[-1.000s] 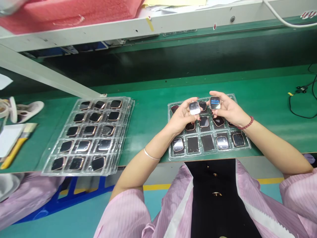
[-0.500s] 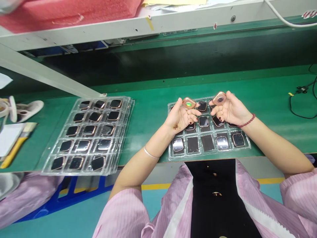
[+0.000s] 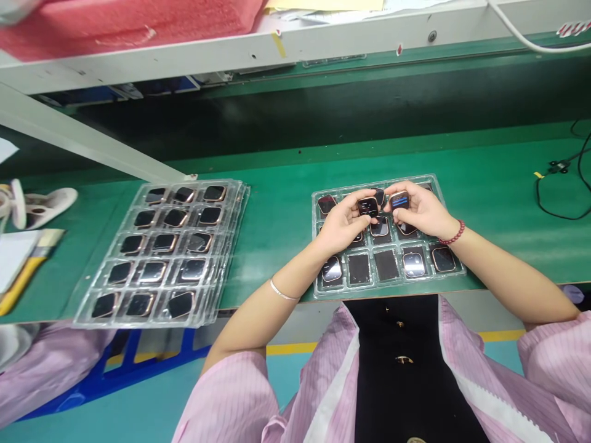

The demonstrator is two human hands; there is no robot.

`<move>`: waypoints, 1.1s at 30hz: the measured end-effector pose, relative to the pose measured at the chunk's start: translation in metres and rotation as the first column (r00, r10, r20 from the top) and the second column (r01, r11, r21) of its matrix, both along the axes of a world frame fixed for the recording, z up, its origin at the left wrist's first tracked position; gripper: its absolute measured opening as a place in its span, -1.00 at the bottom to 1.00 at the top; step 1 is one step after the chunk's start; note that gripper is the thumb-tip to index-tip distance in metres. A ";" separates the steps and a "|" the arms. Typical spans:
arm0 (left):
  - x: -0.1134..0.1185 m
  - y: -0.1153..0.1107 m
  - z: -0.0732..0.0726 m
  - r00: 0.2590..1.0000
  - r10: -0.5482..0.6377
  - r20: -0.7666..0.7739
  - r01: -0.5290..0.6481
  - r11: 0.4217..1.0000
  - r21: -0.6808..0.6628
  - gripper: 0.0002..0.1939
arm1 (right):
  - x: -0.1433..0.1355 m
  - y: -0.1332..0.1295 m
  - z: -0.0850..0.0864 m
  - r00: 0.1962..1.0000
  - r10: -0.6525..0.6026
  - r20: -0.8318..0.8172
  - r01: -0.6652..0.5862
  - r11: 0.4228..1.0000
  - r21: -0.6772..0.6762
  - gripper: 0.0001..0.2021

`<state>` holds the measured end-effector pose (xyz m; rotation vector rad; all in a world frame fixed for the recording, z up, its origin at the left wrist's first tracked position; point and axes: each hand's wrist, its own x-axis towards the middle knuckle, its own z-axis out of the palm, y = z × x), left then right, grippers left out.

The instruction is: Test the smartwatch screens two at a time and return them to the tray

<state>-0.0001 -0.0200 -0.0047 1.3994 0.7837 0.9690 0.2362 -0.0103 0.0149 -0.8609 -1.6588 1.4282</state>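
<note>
Above a clear plastic tray (image 3: 388, 288) of square watch bodies, my left hand (image 3: 345, 223) grips one watch (image 3: 368, 207), its dark screen facing up with faint marks lit. My right hand (image 3: 421, 209) is closed on another watch (image 3: 399, 200), whose screen shows blue bars. The two watches are close together but apart. In the tray's front row, two middle compartments show only dark pads (image 3: 386, 265), between a watch (image 3: 331, 269) at the left and two at the right. My hands hide part of the back and middle rows.
A stack of clear trays (image 3: 159, 271) with more watches is at the left. Beyond it lie a brush (image 3: 28, 274) and white sandals (image 3: 53, 209). A black cable (image 3: 559, 167) rests at the right. A white shelf beam (image 3: 323, 40) crosses above the bench.
Both hands have turned over, so the watches now show their screens instead of their backs. They have also moved slightly toward me and nearer each other.
</note>
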 end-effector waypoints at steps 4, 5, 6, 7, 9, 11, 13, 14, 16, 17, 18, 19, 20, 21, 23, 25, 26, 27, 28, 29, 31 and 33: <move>0.000 0.000 -0.001 1.000 0.008 -0.027 -0.007 1.000 0.014 -0.42 | -0.001 -0.001 0.002 1.000 0.004 -0.009 -0.003 0.999 0.048 -0.63; 0.000 0.000 -0.001 1.000 0.007 -0.024 -0.006 1.000 0.015 -0.40 | -0.001 -0.001 0.002 1.000 0.005 -0.007 -0.004 0.999 0.051 -0.61; 0.000 -0.001 -0.001 1.000 0.006 -0.025 -0.006 1.000 0.013 -0.39 | -0.002 -0.001 0.002 1.000 0.005 -0.003 -0.005 0.999 0.047 -0.61; 0.000 -0.001 -0.001 1.000 0.006 -0.030 -0.006 1.000 0.007 -0.39 | -0.002 -0.001 0.003 1.000 0.004 0.004 -0.005 0.999 0.041 -0.62; 0.000 -0.001 0.000 0.999 0.006 -0.047 -0.007 1.000 -0.005 -0.42 | -0.002 -0.001 0.003 1.000 0.003 0.017 -0.003 1.000 0.029 -0.65; 0.000 -0.001 0.000 0.999 0.008 -0.050 -0.009 1.000 -0.004 -0.45 | -0.002 -0.002 0.003 1.000 -0.002 0.025 0.001 0.999 0.035 -0.67; -0.001 -0.001 0.000 0.999 0.006 -0.039 -0.005 1.000 0.007 -0.46 | -0.002 -0.002 0.003 1.000 -0.009 0.024 0.008 0.999 0.050 -0.66; -0.001 -0.001 0.000 0.999 0.001 -0.038 -0.001 1.000 0.011 -0.46 | -0.002 -0.002 0.003 1.000 -0.010 0.020 0.009 0.999 0.051 -0.67; -0.001 0.000 -0.001 0.999 -0.006 -0.041 0.007 1.000 0.017 -0.49 | -0.002 -0.002 0.003 1.000 -0.006 0.013 0.006 0.999 0.044 -0.69; -0.001 0.000 -0.001 0.999 -0.005 -0.041 0.006 1.000 0.021 -0.49 | -0.003 -0.002 0.003 1.000 -0.004 0.014 0.003 0.999 0.041 -0.70; -0.001 0.000 -0.001 0.999 0.000 -0.037 0.001 1.000 0.024 -0.49 | -0.003 -0.002 0.002 1.000 -0.003 0.018 0.002 0.999 0.042 -0.70; 0.000 0.000 -0.002 1.000 0.007 -0.030 -0.006 1.000 0.026 -0.49 | -0.003 -0.002 0.002 1.000 -0.004 0.026 0.003 0.999 0.047 -0.68; 0.000 0.000 -0.002 1.000 0.013 -0.021 -0.013 1.000 0.027 -0.48 | -0.003 -0.002 0.002 0.999 -0.008 0.034 0.007 0.999 0.054 -0.67; 0.000 0.000 -0.002 1.000 0.017 -0.013 -0.017 1.000 0.026 -0.48 | -0.002 -0.002 0.002 0.999 -0.014 0.040 0.012 0.998 0.061 -0.65; 0.000 0.000 -0.002 1.000 0.014 -0.009 -0.014 1.000 0.022 -0.49 | -0.002 -0.002 0.002 0.999 -0.024 0.043 0.021 0.998 0.067 -0.63; 0.000 0.000 -0.001 1.000 0.006 -0.018 -0.005 1.000 0.016 -0.52 | -0.002 -0.003 0.002 0.999 -0.022 0.040 0.020 0.998 0.056 -0.65; 0.000 0.000 0.000 1.000 0.003 -0.023 -0.003 1.000 0.013 -0.54 | -0.002 -0.003 0.003 0.999 -0.018 0.038 0.016 0.999 0.048 -0.67; -0.001 0.000 0.000 1.000 0.004 -0.026 -0.004 1.000 0.010 -0.55 | -0.003 -0.003 0.003 0.999 -0.014 0.036 0.012 0.999 0.042 -0.69; -0.001 0.000 0.000 1.000 0.009 -0.027 -0.008 1.000 0.010 -0.56 | -0.003 -0.003 0.003 0.999 -0.010 0.034 0.009 0.999 0.037 -0.72; 0.000 0.000 0.001 1.000 0.015 -0.026 -0.015 1.000 0.012 -0.56 | -0.003 -0.003 0.004 0.999 -0.007 0.032 0.006 0.999 0.036 -0.74; 0.000 0.000 0.001 0.999 0.024 -0.024 -0.023 1.000 0.019 -0.54 | -0.003 -0.004 0.004 0.999 -0.010 0.033 0.008 0.999 0.044 -0.74; 0.001 -0.001 0.001 0.999 0.021 -0.027 -0.020 1.000 0.022 -0.53 | -0.003 -0.004 0.004 0.999 -0.019 0.041 0.017 0.998 0.053 -0.70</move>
